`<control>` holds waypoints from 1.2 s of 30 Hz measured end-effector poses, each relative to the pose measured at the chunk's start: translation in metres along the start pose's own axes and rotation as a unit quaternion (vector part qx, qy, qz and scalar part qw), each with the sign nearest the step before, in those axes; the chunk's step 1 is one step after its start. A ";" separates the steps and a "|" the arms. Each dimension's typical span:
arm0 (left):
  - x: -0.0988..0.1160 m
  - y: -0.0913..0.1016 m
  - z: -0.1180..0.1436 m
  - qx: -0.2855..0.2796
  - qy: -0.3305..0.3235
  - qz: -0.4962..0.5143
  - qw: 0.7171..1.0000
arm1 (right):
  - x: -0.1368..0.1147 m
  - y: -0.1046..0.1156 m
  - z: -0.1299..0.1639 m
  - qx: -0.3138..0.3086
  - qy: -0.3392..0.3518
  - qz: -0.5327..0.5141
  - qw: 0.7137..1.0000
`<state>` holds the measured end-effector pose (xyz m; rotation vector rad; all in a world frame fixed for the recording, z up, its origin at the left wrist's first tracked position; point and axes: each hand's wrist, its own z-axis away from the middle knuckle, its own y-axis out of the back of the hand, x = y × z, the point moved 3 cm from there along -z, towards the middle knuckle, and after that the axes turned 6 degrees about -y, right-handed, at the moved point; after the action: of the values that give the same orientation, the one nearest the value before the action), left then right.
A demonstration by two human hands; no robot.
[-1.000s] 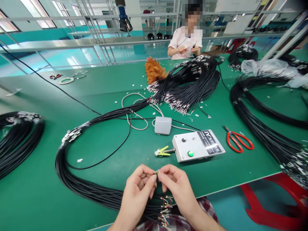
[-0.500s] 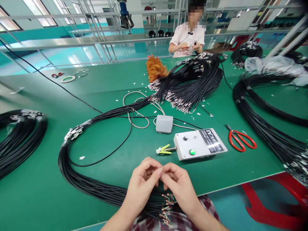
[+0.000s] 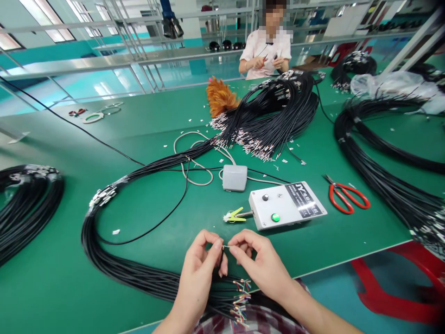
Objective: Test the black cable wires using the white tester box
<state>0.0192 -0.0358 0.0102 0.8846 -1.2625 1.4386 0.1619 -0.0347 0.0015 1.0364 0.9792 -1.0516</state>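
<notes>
My left hand point(image 3: 202, 265) and my right hand point(image 3: 256, 260) meet above the near edge of the green table point(image 3: 146, 218). Both pinch the thin bare end of a wire point(image 3: 225, 246) between thumb and forefinger. That wire comes from a black cable bundle point(image 3: 118, 260) that loops across the table; its coloured stripped ends point(image 3: 240, 299) fan out just below my hands. A white control box point(image 3: 287, 205) with a green button lies just beyond my right hand, with a yellow clip point(image 3: 235, 215) at its left end.
A grey foot pedal point(image 3: 234, 177) sits behind the box, red scissors point(image 3: 345, 195) to its right. More black cable bundles lie at the left point(image 3: 28, 204), the right point(image 3: 389, 185) and far centre point(image 3: 274, 120). A person point(image 3: 266, 51) works at the far side. A red stool point(image 3: 399, 287) stands at lower right.
My hands have drawn slightly apart, so the short wire end now shows between the fingertips. The camera view shifted a little.
</notes>
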 end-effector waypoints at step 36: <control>0.011 0.006 -0.003 -0.055 0.067 -0.082 0.993 | -0.011 0.008 0.003 0.090 0.047 0.009 0.995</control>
<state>0.0109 -0.0301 0.0184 0.7863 -1.1305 1.2645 0.1677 -0.0343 0.0145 1.2499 0.9620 -1.0995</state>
